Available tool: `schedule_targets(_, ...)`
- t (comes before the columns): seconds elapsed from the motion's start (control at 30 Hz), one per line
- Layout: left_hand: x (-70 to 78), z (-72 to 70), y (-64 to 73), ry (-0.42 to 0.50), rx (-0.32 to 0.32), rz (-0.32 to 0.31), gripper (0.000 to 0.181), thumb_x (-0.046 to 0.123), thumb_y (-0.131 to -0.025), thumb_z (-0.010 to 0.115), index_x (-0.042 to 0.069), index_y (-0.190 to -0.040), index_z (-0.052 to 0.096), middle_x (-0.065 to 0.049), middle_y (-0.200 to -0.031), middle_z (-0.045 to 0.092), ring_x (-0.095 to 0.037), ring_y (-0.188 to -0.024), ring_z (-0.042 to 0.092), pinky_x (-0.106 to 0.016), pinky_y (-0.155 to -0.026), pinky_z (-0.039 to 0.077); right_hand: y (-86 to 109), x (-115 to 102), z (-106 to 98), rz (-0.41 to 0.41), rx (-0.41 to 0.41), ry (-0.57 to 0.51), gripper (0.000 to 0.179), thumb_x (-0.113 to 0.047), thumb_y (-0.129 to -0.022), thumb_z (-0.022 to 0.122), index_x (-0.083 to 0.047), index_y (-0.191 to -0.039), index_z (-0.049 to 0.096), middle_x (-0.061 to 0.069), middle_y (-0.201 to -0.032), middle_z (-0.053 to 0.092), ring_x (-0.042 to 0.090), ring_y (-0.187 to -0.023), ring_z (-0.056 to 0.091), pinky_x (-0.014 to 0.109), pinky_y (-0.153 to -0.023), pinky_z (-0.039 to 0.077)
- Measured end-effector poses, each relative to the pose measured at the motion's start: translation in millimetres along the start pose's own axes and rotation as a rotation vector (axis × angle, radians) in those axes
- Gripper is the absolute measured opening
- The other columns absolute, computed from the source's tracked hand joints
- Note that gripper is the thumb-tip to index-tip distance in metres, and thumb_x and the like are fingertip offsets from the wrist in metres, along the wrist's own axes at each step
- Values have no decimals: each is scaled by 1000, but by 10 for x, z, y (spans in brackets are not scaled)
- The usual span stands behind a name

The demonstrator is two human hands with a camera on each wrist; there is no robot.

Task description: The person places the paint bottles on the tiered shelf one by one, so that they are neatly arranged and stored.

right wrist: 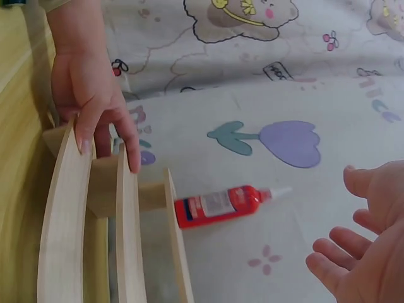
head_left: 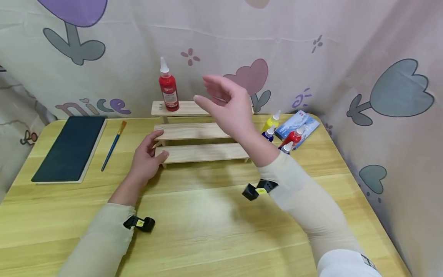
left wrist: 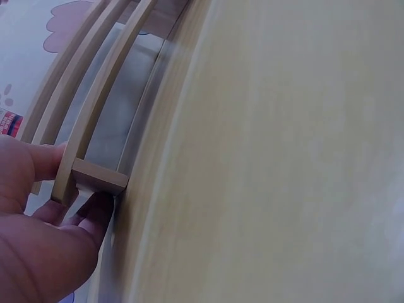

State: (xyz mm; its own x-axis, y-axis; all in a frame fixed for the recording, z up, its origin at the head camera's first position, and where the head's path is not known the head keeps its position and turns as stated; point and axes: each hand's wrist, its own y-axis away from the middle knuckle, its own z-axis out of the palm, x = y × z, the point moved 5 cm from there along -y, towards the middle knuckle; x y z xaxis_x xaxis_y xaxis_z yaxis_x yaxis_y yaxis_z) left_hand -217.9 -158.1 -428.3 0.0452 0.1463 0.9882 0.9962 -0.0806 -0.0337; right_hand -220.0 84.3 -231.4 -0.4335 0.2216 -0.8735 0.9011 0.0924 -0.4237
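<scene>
A three-tier wooden shelf [head_left: 200, 153] stands toward the back of the table. On the left part of its top tier, a red paint bottle [head_left: 169, 92] with a white nozzle stands upright. My left hand [head_left: 147, 159] grips the shelf's left end, thumb on the lowest board and fingers at the middle one; the left wrist view shows fingers reaching below the board [left wrist: 95, 120]. My right hand [head_left: 230, 105] hovers in front of the top tier, to the right of the red bottle, fingers apart from it and nothing held. In the right wrist view the right hand [right wrist: 372, 233] is beyond the bottle's nozzle.
Right of the shelf stand a yellow bottle [head_left: 271, 122], a second red bottle [head_left: 292, 137] and blue bottles [head_left: 268, 133], by a blue-and-white packet [head_left: 308, 129]. On the left lie a dark notebook [head_left: 70, 150] and a paintbrush [head_left: 113, 146]. A patterned curtain [head_left: 138, 46] hangs behind.
</scene>
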Motion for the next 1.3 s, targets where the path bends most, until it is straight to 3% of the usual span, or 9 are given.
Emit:
schedule_targets(0.2,-35,-13,-4,-29,13,-19,72,-13,-91,62,24,-150,45,-11,-152,42,-27,-137,40,-41,-114,28,285,-89,-368,-53,36,18,42,-7,-84,81,-4,-124,69,4,-118,70,15,-107,65,34,-95,51)
schedule_targets(0.5,-43,15,-8,-14,0,-7,73,-14,-91,62,26,-150,45,-13,-151,43,-29,-134,43,-31,-105,40,600,-106,-1048,-69,159,109,37,5,-84,77,4,-120,70,9,-114,71,23,-103,68,34,-89,53)
schedule_targets(0.83,-9,7,10,-7,-3,-2,71,-14,-92,61,20,-152,43,-14,-151,42,-29,-136,40,-45,-112,31,917,203,-1567,93,222,214,36,-1,-87,76,0,-123,70,12,-116,69,22,-106,66,24,-88,52)
schedule_targets(1.07,-14,7,11,-2,-6,0,71,-13,-92,61,21,-152,42,-14,-150,43,-28,-135,41,-45,-111,32,1146,515,-1736,232,196,280,37,-10,-90,75,0,-125,68,9,-119,68,18,-107,65,21,-87,51)
schedule_targets(1.3,-17,8,0,-3,-5,-4,71,-13,-92,61,22,-151,43,-13,-149,44,-28,-133,43,-45,-110,35,1264,842,-1794,331,137,341,38,-19,-91,76,0,-124,68,17,-121,66,16,-106,64,21,-86,51)
